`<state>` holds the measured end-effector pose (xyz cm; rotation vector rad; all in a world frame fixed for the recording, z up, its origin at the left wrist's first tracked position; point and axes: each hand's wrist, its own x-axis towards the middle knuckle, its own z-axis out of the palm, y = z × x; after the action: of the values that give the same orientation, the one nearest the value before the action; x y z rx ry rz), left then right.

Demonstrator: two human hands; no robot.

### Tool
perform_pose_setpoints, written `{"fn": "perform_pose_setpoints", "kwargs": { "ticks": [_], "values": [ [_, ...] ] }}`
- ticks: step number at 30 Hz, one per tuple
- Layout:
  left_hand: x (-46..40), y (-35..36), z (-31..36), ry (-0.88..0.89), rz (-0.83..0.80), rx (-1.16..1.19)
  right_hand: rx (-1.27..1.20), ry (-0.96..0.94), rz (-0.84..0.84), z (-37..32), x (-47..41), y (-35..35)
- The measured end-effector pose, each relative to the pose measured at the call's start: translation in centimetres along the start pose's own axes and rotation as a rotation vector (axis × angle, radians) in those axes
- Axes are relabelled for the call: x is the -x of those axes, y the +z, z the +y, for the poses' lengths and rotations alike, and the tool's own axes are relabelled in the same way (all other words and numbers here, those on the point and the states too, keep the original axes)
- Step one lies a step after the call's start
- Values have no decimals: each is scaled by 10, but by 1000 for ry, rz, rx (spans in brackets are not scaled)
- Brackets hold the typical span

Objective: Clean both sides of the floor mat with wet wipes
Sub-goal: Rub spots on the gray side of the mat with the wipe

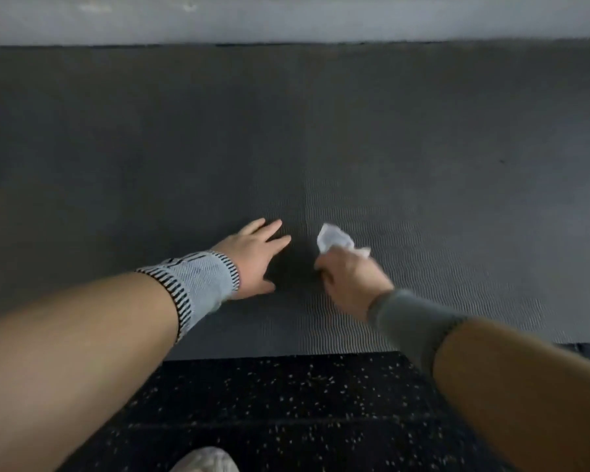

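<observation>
A dark grey ribbed floor mat (321, 131) lies flat and fills most of the view, from the near edge up to the wall. My left hand (252, 257) rests palm down on the mat with fingers spread, a grey striped wristband on the wrist. Just to its right, my right hand (349, 277) is closed on a crumpled white wet wipe (334, 238) that pokes out above the fingers and touches the mat. The two hands are a short gap apart near the mat's front middle.
A pale wall (286, 15) runs along the mat's far edge. In front of the mat lies black speckled rubber flooring (286, 403). The tip of a light shoe (205, 459) shows at the bottom edge.
</observation>
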<state>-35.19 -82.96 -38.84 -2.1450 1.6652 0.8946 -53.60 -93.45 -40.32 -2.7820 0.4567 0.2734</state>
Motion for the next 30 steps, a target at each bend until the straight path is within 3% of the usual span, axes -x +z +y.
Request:
{"fn": "perform_pose_setpoints", "kwargs": {
  "ticks": [2,5,11,13,17,19,22,25,27,30],
  "values": [
    [-1,4,-4,9,41,36,-113,184,137,26,-25,-16],
    [-12,1,-3,56,263,10,-165,386,216,46,-23,-19],
    [-40,8,14,42,519,12,-129,529,275,38,-30,-14],
    [-42,12,18,35,528,22,-201,391,203,11,-26,-11],
    [-42,8,20,-14,485,58,-165,-68,-222,-32,-3,-6],
    [-42,6,23,-3,461,97,-115,-103,-135,-9,-26,-14],
    [-40,6,18,7,512,158,130,121,37,41,-77,-31],
    [-41,9,3,108,519,137,187,9,-3,58,-94,-48],
    [-39,8,0,123,469,158,256,-186,-222,48,-70,-48],
    [-27,10,5,44,414,112,116,-462,-466,26,-24,-37]
  ]
}}
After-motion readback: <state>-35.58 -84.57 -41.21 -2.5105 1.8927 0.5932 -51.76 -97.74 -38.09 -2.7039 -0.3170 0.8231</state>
